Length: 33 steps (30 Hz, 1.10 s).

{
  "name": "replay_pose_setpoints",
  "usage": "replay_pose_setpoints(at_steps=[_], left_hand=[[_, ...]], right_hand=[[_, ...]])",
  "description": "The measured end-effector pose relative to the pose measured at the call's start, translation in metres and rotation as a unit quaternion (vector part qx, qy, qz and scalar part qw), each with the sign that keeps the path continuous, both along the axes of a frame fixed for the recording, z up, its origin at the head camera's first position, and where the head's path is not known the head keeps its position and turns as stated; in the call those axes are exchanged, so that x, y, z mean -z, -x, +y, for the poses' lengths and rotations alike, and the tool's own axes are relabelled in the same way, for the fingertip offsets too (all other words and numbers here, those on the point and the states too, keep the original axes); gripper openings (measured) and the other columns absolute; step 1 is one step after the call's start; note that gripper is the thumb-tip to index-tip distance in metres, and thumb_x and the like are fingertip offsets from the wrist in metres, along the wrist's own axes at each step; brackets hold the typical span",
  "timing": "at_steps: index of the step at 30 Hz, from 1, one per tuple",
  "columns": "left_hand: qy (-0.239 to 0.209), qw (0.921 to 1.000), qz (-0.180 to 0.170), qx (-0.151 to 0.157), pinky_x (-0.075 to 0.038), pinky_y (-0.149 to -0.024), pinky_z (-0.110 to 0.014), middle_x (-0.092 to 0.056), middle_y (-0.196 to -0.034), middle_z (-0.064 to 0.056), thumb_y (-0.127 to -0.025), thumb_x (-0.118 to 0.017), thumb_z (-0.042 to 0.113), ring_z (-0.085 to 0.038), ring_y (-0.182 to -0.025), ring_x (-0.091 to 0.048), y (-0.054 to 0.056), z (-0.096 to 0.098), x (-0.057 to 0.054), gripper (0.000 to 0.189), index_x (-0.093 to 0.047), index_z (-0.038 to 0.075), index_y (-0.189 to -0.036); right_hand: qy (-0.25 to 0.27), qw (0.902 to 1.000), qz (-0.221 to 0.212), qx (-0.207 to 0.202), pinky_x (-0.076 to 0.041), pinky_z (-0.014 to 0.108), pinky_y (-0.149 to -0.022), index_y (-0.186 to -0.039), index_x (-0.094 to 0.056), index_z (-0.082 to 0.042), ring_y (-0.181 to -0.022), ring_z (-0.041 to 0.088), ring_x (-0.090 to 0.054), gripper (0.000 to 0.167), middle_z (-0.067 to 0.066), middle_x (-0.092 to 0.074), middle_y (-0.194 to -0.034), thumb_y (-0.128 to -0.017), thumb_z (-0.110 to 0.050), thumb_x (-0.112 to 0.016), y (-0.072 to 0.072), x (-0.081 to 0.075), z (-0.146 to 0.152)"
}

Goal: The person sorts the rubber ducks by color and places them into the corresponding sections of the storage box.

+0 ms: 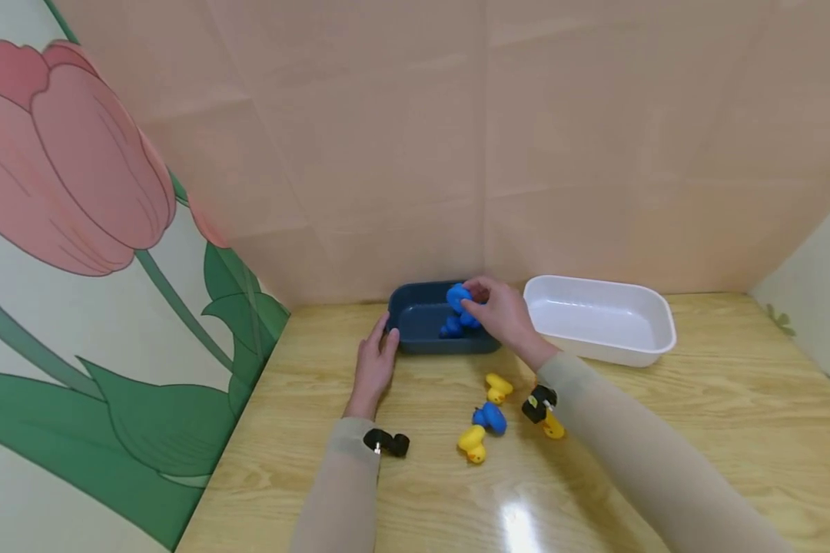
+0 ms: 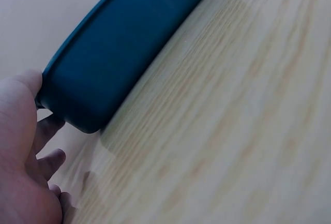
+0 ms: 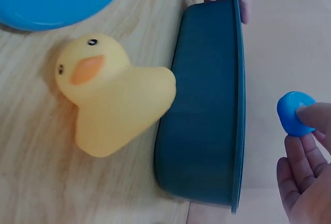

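My right hand (image 1: 503, 313) pinches a blue toy duck (image 1: 459, 295) between thumb and fingers, above the dark blue tray (image 1: 443, 347). Inside that tray, at its right part, lie more blue toys (image 1: 451, 328), partly hidden by the hand; their number is unclear. At the tray's left end is my left hand (image 1: 375, 369), its thumb and fingers touching the rim and end wall without curling round it. The right wrist view shows the pinched blue duck (image 3: 294, 116) beyond the tray's rim, and a yellow duck (image 3: 119, 105) on the table in front.
A white tray (image 1: 646, 355) stands to the right of the dark one. On the table before them lie yellow ducks (image 1: 472, 443) and a blue duck (image 1: 491, 418). My right forearm partly covers another yellow duck (image 1: 553, 426). A covered wall (image 1: 387, 153) rises behind.
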<state>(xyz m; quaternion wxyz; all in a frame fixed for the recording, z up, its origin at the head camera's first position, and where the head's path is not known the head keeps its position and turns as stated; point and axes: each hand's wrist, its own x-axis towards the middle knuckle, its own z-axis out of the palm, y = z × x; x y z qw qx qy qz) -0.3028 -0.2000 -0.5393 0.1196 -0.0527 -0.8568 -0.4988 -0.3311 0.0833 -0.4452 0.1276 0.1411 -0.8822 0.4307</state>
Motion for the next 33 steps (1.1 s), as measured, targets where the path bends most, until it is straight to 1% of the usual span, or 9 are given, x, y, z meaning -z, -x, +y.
replay_pose_setpoints(at_steps=[2,5,9,13,17,21,27,33], left_hand=[[0.002,1.0,0.004,0.0,-0.008,-0.135,-0.061,-0.046,-0.172,-0.007,-0.119,-0.048,0.049,-0.036,-0.16,-0.037,0.001,0.0,0.001,0.061,-0.043,0.021,-0.172],[0.002,1.0,0.005,-0.001,-0.008,-0.135,-0.06,-0.046,-0.172,-0.007,-0.118,-0.048,0.05,-0.035,-0.161,-0.037,0.001,0.0,0.001,0.061,-0.043,0.021,-0.172],[-0.006,1.0,0.0,0.0,-0.008,-0.135,-0.059,-0.045,-0.172,-0.005,-0.118,-0.047,0.053,-0.035,-0.162,-0.035,0.002,0.001,0.001,0.062,-0.042,0.023,-0.172],[-0.009,1.0,-0.003,0.002,-0.007,-0.135,-0.058,-0.045,-0.172,-0.005,-0.118,-0.047,0.054,-0.035,-0.162,-0.035,0.003,0.001,0.001,0.063,-0.042,0.023,-0.172],[-0.006,0.9999,-0.009,-0.001,-0.007,-0.136,-0.057,-0.044,-0.173,-0.004,-0.118,-0.047,0.053,-0.033,-0.162,-0.035,0.003,0.0,0.001,0.063,-0.042,0.023,-0.173],[0.001,0.9999,-0.014,-0.005,-0.007,-0.136,-0.056,-0.043,-0.173,-0.003,-0.118,-0.047,0.052,-0.034,-0.162,-0.035,0.002,-0.001,0.001,0.062,-0.041,0.024,-0.173],[0.001,1.0,-0.006,0.001,-0.007,-0.135,-0.059,-0.043,-0.173,-0.005,-0.119,-0.047,0.048,-0.035,-0.162,-0.035,0.003,-0.001,0.0,0.06,-0.041,0.022,-0.173],[-0.002,1.0,-0.007,0.002,-0.007,-0.135,-0.06,-0.044,-0.173,-0.005,-0.119,-0.048,0.048,-0.036,-0.162,-0.035,0.002,-0.001,-0.001,0.059,-0.042,0.024,-0.173]], right_hand=[[-0.001,1.0,-0.003,0.0,-0.059,0.053,-0.102,-0.13,-0.075,-0.007,-0.111,0.035,-0.072,0.029,0.014,-0.077,-0.12,-0.104,-0.018,-0.081,0.003,-0.001,0.0],[-0.004,0.9999,-0.015,0.001,-0.057,0.054,-0.105,-0.133,-0.074,-0.007,-0.115,0.036,-0.071,0.032,0.016,-0.076,-0.127,-0.105,-0.02,-0.081,0.006,-0.002,-0.001],[-0.003,0.9998,-0.022,0.002,-0.054,0.057,-0.109,-0.139,-0.072,-0.005,-0.123,0.039,-0.07,0.038,0.022,-0.074,-0.134,-0.105,-0.019,-0.08,0.008,0.0,0.0],[0.005,0.9999,-0.015,0.003,-0.053,0.058,-0.109,-0.138,-0.072,-0.003,-0.123,0.041,-0.07,0.039,0.024,-0.074,-0.132,-0.104,-0.017,-0.081,0.006,0.001,0.002],[0.003,0.9999,-0.014,0.001,-0.055,0.057,-0.106,-0.137,-0.073,-0.003,-0.119,0.039,-0.072,0.038,0.021,-0.075,-0.13,-0.103,-0.018,-0.082,0.002,0.001,0.003],[0.001,0.9998,-0.02,-0.006,-0.057,0.057,-0.104,-0.137,-0.073,-0.004,-0.12,0.039,-0.072,0.038,0.02,-0.074,-0.132,-0.103,-0.02,-0.082,-0.005,0.0,0.005],[-0.005,0.9995,-0.023,-0.02,-0.058,0.056,-0.103,-0.136,-0.073,-0.007,-0.119,0.038,-0.071,0.035,0.015,-0.073,-0.13,-0.103,-0.019,-0.082,-0.021,-0.003,0.01],[-0.017,0.9988,-0.024,-0.04,-0.059,0.058,-0.102,-0.138,-0.073,-0.007,-0.12,0.038,-0.072,0.038,0.016,-0.072,-0.137,-0.103,-0.018,-0.082,-0.037,-0.004,0.015]])
